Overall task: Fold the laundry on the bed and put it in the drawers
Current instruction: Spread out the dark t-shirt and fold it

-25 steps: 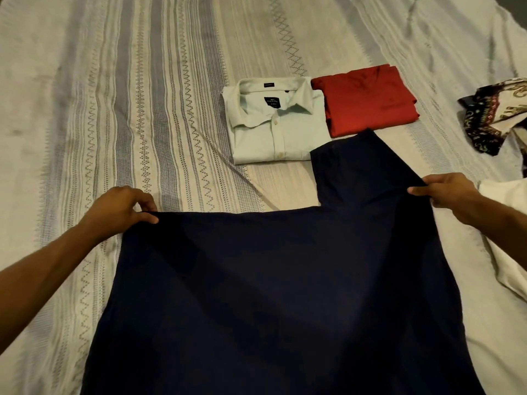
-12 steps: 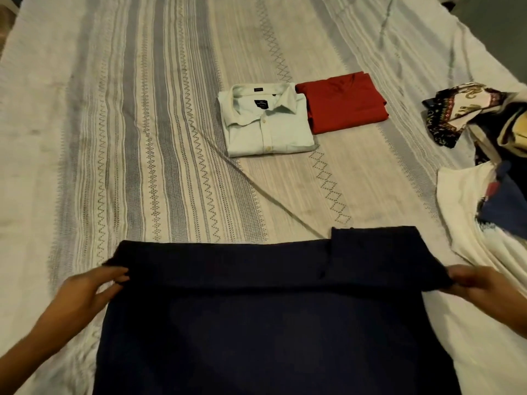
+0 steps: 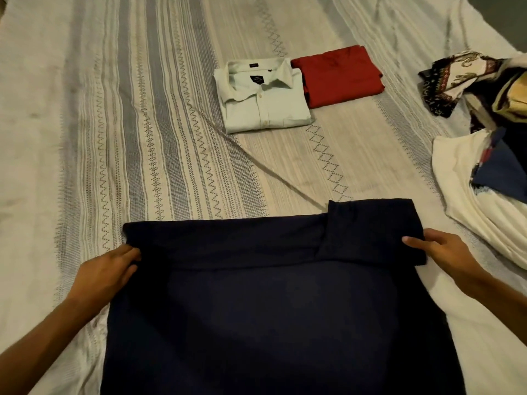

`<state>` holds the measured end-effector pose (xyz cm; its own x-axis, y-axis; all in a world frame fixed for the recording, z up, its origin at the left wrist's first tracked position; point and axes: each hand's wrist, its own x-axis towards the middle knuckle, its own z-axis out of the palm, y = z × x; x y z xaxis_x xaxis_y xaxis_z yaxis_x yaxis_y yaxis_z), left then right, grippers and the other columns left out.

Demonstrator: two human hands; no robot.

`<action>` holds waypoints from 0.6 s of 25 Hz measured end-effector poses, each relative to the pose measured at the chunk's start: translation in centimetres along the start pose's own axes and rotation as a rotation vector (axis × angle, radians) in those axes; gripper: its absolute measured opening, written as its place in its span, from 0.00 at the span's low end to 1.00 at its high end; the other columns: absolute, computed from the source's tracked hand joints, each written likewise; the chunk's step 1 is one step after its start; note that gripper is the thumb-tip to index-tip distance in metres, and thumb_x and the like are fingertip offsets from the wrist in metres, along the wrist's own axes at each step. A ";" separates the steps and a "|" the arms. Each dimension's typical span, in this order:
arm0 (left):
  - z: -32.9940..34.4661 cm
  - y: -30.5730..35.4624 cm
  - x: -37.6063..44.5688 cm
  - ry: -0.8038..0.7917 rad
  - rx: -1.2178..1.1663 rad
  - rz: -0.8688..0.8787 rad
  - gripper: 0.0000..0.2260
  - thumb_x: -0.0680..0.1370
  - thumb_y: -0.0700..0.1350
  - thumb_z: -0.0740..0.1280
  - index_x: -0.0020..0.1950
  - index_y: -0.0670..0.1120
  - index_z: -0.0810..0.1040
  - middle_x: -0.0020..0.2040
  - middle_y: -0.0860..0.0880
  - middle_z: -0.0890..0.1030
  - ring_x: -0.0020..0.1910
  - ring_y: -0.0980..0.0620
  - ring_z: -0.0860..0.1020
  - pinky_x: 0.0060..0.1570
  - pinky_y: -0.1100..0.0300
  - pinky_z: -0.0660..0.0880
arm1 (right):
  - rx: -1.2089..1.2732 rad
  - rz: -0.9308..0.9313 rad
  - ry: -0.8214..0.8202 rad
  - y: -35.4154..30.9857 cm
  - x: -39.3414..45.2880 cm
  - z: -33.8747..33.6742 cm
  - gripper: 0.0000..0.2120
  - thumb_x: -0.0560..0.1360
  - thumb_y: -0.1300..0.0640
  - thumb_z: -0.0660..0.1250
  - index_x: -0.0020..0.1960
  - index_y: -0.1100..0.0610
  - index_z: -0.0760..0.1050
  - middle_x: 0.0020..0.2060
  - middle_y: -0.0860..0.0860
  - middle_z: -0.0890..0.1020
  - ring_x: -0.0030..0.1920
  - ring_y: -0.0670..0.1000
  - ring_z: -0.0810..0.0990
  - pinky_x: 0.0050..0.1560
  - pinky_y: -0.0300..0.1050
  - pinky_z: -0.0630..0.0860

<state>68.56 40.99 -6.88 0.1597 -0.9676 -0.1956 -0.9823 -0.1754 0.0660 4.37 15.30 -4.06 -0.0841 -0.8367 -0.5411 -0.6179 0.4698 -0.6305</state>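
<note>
A large navy garment (image 3: 271, 323) lies spread on the striped bedspread (image 3: 114, 138) right in front of me. Its far edge is folded back toward me in a band, with a sleeve doubled over at the right. My left hand (image 3: 111, 269) pinches the left end of that folded band. At the band's right end, my right hand (image 3: 445, 255) holds the cloth with the thumb on top. Farther up the bed, a folded white collared shirt (image 3: 263, 101) lies beside a folded red garment (image 3: 339, 75).
Unfolded laundry is heaped at the right edge: a dark patterned cloth (image 3: 445, 84), a white garment (image 3: 462, 195) and a blue piece (image 3: 502, 178) on top of it. The bedspread stretches bare across the left half.
Both hands drew the garment's far edge down toward me, laying it over as a folded band. The sleeve that stuck up at the right now lies flat within the fold.
</note>
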 end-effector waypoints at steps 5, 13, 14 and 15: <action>2.0 1.5 -0.5 0.061 0.024 0.136 0.15 0.77 0.44 0.73 0.63 0.48 0.78 0.58 0.51 0.81 0.27 0.48 0.80 0.19 0.59 0.72 | -0.369 -0.173 -0.056 2.6 -1.8 -0.5 0.19 0.70 0.57 0.82 0.58 0.54 0.81 0.57 0.51 0.75 0.45 0.52 0.79 0.48 0.45 0.75; 3.2 2.4 -1.4 0.067 -0.068 0.064 0.12 0.78 0.39 0.74 0.60 0.42 0.82 0.55 0.42 0.85 0.39 0.41 0.86 0.38 0.46 0.83 | 0.138 0.153 -0.176 4.7 -1.9 -0.5 0.33 0.60 0.33 0.81 0.52 0.56 0.80 0.40 0.55 0.82 0.36 0.51 0.78 0.41 0.47 0.74; 2.8 2.3 -1.9 0.080 -0.082 0.056 0.11 0.78 0.39 0.74 0.60 0.42 0.82 0.54 0.44 0.85 0.39 0.42 0.85 0.38 0.47 0.83 | 0.164 0.239 -0.246 4.8 -2.0 -0.9 0.33 0.62 0.32 0.79 0.57 0.53 0.79 0.42 0.55 0.85 0.36 0.54 0.81 0.42 0.48 0.76; 2.5 2.2 -2.5 0.086 -0.086 0.047 0.11 0.78 0.39 0.74 0.60 0.43 0.83 0.53 0.45 0.85 0.39 0.43 0.85 0.37 0.48 0.83 | 0.188 0.294 -0.309 5.1 -2.3 -1.0 0.30 0.68 0.36 0.77 0.64 0.50 0.76 0.46 0.56 0.87 0.40 0.57 0.85 0.45 0.50 0.78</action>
<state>65.75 43.46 -8.67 0.1250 -0.9865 -0.1059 -0.9774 -0.1408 0.1579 0.63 19.33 -5.45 0.0200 -0.5506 -0.8346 -0.4478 0.7414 -0.4998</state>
